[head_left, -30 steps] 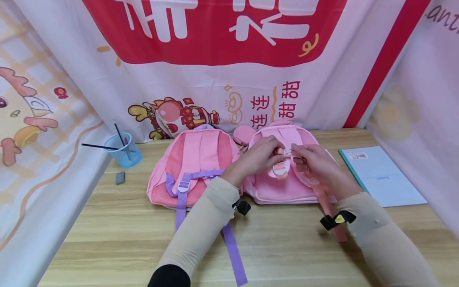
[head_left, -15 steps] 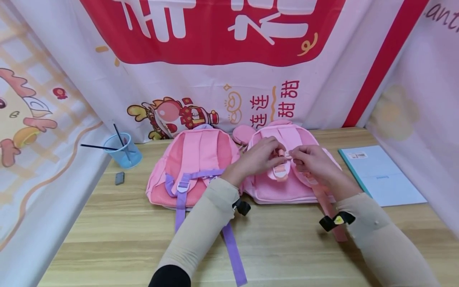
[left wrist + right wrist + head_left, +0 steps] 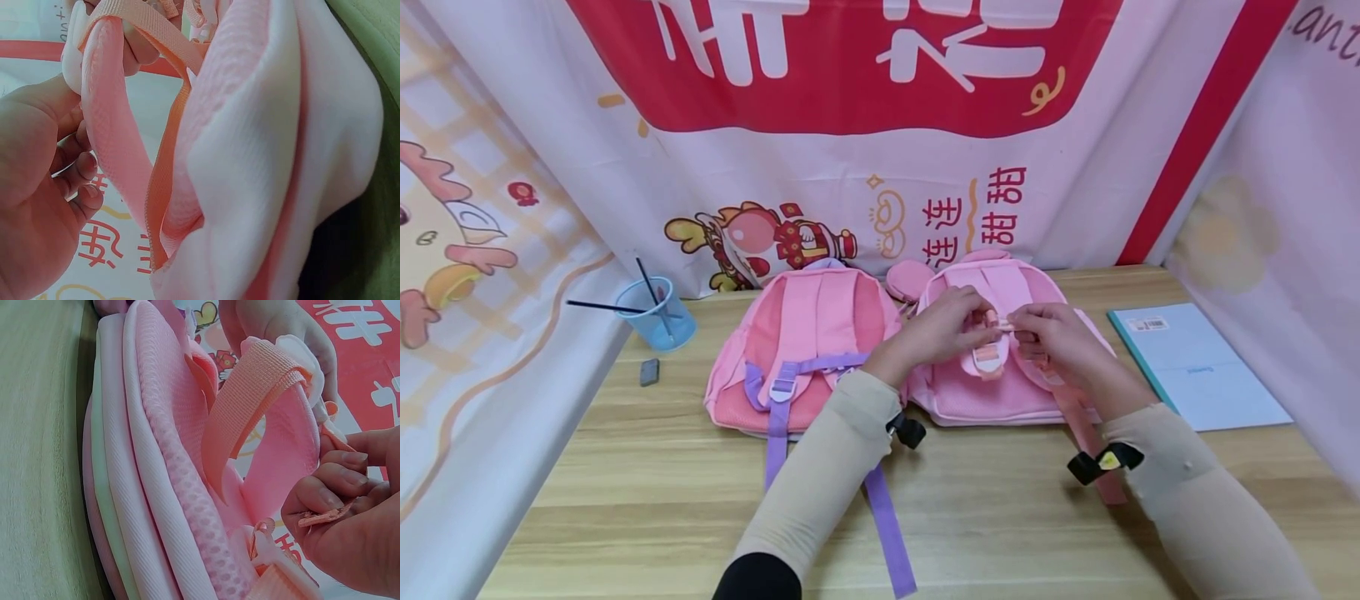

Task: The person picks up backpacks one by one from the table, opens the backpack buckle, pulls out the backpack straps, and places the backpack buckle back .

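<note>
A pink backpack [image 3: 977, 400] lies with its back panel and straps up, toward the right of the table. My left hand [image 3: 951, 325] grips one padded shoulder strap [image 3: 115, 125] near its white buckle [image 3: 987, 356]. Thumb and fingers of my right hand [image 3: 1056, 333] pinch a small peach strap piece, stretched between both hands. In the right wrist view, a folded peach webbing end [image 3: 325, 517] pokes out from my curled right fingers. A looser peach webbing strap [image 3: 1082, 429] hangs over the table's front. My fingers partly hide the joining piece between the hands.
Left of it lies a second pink backpack [image 3: 805, 333] with purple straps [image 3: 887, 529] trailing forward. A blue cup [image 3: 666, 321] holding pencils and a grey eraser [image 3: 650, 372] are farther left. A light-blue notebook [image 3: 1202, 367] lies at right. Printed cloth [image 3: 850, 158] closes off the back.
My right fingers have shifted slightly in toward the left hand and closed tighter on the small peach strap piece. The left hand and both backpacks stay in place.
</note>
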Available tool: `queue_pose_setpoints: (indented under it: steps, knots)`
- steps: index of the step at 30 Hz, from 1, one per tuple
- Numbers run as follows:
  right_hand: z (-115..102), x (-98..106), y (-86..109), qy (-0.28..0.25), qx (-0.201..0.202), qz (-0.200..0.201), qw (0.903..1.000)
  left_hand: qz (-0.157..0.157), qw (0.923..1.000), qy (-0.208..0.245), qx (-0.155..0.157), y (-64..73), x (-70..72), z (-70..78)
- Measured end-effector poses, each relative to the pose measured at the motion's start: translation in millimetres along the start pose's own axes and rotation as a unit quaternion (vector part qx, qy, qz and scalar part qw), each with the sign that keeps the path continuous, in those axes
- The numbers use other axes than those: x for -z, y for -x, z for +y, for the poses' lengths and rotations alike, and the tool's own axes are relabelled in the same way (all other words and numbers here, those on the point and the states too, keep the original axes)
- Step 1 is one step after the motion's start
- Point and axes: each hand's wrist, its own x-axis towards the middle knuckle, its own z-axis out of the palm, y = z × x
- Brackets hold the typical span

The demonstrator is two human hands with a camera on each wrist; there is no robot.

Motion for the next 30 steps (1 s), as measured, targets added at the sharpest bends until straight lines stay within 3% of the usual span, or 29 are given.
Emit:
queue_pose_setpoints:
  steps: [9,15,23,30]
  knots:
    - [-6.9,-0.9,2.3,-0.053,0.025,-0.01,0.9982,0.006,0.9999,-0.006,-0.011,1.0,-5.8,-3.8]
    - [-9.7,0.6,6.6,-0.099,0.012,-0.005,0.995,0.02,0.9997,0.008,-0.011,1.6,-9.3,-3.6]
    - [-6.5,-1.2,8.7,-0.04,0.003,-0.001,0.9992,0.008,0.9998,0.003,-0.018,2.6,-9.1,-1.5]
    - [-4.4,-0.7,8.5,-0.021,-0.005,0.008,0.9997,0.018,0.9952,0.096,0.008,7.3,-7.0,0.0]
